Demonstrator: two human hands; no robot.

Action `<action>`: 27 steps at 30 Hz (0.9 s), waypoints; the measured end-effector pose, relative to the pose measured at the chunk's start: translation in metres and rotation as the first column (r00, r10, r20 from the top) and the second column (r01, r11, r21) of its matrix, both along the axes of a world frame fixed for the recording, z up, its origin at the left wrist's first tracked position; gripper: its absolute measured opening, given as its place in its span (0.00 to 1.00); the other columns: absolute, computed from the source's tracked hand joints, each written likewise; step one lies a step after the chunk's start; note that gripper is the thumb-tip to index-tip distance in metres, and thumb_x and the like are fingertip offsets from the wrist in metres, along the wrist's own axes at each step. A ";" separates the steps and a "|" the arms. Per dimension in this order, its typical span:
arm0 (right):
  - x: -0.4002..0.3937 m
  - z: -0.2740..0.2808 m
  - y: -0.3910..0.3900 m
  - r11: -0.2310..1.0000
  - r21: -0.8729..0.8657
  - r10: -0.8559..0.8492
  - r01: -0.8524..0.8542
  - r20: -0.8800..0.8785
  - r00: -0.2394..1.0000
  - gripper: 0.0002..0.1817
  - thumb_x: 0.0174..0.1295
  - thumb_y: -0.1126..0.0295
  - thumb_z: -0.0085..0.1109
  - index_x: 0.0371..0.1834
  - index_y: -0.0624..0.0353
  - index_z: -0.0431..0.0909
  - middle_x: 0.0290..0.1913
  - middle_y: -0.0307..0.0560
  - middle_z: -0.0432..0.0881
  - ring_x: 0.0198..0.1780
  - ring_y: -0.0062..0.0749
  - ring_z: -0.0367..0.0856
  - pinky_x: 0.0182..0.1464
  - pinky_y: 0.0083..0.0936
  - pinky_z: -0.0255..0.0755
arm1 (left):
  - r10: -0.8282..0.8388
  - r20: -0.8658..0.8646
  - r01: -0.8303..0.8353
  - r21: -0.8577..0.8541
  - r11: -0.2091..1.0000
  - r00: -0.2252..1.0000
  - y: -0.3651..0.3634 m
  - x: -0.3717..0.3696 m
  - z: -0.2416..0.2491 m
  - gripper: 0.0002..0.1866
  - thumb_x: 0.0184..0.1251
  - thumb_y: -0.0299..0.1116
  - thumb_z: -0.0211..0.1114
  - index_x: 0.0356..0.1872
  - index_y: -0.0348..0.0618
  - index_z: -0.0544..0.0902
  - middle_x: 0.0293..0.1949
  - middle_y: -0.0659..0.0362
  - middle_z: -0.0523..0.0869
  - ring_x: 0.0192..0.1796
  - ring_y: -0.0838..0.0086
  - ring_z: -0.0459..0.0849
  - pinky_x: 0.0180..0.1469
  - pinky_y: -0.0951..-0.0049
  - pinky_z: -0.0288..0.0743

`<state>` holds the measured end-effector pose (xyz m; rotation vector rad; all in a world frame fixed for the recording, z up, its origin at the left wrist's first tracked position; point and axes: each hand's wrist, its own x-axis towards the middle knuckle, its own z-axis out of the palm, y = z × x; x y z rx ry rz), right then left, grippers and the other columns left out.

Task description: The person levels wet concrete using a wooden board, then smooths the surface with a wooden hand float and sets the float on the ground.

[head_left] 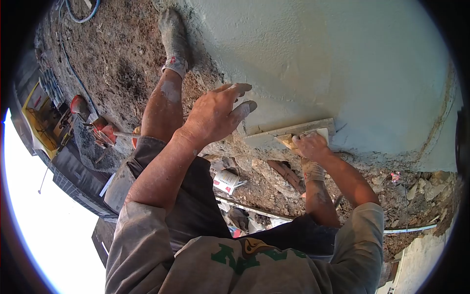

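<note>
Smooth, damp-looking grey plaster [313,63] covers the large surface at the top and right. My right hand [312,145] is wrapped round the handle of a long flat trowel [289,128], whose blade lies against the lower edge of the plaster. My left hand [218,111] holds nothing; its fingers are apart and smeared with grey, near the plaster's left edge. My two legs are spread, with a dirty sock-covered foot [174,44] by the plaster and the other foot partly hidden below the trowel.
Rough, rubble-strewn soil [122,59] borders the plaster. A white bucket [226,181] stands below my left hand. At the left are a red tool [105,133], a blue hose [81,20] and a yellow machine [39,122]. Broken stones [431,188] lie at the lower right.
</note>
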<state>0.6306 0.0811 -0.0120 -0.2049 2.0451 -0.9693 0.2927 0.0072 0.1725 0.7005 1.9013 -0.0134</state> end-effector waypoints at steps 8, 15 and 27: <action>-0.104 0.011 0.072 0.964 0.188 -0.191 0.186 0.009 0.982 0.26 0.66 0.43 0.49 0.57 0.50 0.72 0.51 0.52 0.83 0.53 0.50 0.81 0.59 0.48 0.70 | -0.004 0.035 0.003 0.028 1.000 0.999 0.000 -0.006 0.005 0.23 0.69 0.45 0.60 0.58 0.40 0.76 0.49 0.46 0.84 0.52 0.57 0.84 0.53 0.61 0.77; -0.145 0.004 0.222 0.272 0.377 -0.748 0.885 -0.496 0.441 0.27 0.63 0.43 0.58 0.49 0.57 0.77 0.35 0.52 0.82 0.37 0.45 0.83 0.39 0.40 0.76 | 0.012 0.007 -0.012 0.099 0.995 1.000 0.007 -0.017 0.009 0.21 0.68 0.39 0.61 0.58 0.39 0.75 0.49 0.46 0.84 0.52 0.58 0.84 0.53 0.63 0.77; -0.099 0.043 0.006 0.124 0.044 -0.967 0.991 -0.219 0.130 0.26 0.60 0.50 0.63 0.48 0.60 0.72 0.30 0.59 0.81 0.31 0.55 0.83 0.33 0.43 0.76 | -0.014 0.021 0.012 0.063 0.998 1.000 -0.003 -0.021 0.006 0.22 0.68 0.43 0.61 0.58 0.43 0.76 0.50 0.46 0.84 0.53 0.54 0.83 0.55 0.60 0.75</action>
